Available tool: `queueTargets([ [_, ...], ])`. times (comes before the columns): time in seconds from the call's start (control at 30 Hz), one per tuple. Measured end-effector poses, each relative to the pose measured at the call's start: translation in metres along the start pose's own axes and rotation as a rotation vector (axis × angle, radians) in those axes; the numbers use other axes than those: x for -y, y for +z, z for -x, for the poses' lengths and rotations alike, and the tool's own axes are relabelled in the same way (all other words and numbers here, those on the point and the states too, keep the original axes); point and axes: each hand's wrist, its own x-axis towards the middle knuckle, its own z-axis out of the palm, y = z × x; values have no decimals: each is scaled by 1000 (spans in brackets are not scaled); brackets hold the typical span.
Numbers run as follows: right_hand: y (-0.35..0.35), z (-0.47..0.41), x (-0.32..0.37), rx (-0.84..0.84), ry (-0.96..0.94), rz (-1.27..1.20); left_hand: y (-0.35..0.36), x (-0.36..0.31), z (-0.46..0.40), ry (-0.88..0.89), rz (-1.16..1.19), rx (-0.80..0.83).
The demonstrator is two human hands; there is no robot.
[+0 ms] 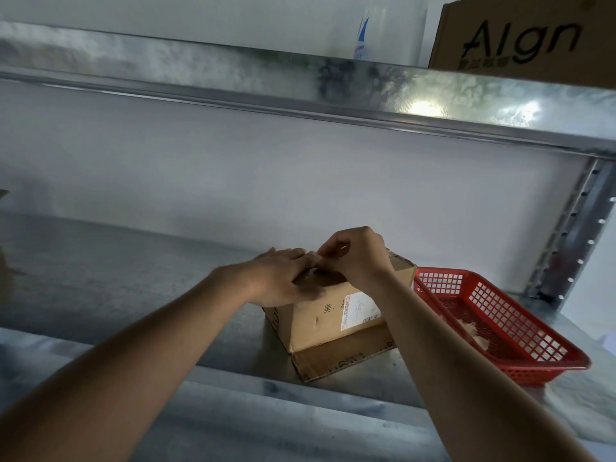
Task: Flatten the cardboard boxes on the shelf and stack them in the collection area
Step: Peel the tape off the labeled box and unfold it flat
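Both hands meet on top of the box, centre-right of the frame on the metal shelf. Left hand lies flat, fingers straight, pressing the top; right hand curls in, pinching something at the top seam. Red basket sits just right of it. Another box upper right.

A small brown cardboard box with a shipping label stands upright on the metal shelf, one bottom flap splayed forward.
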Motion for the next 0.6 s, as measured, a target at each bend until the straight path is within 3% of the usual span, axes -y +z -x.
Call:
queueTargets([
  [0.23, -17, -7, -2, 10, -48, 196, -22, 32, 19, -63, 0, 176],
  [0.4, -19, -1, -4, -24, -80, 490, -25, 31, 19, -70, -36, 177],
  [0.5, -16, 1, 0, -10, -90, 553, -25, 13, 10, -90, -75, 188],
  [0.6, -12, 3, 6, 70, -192, 551, -28, -2, 3, -163, 48, 132],
])
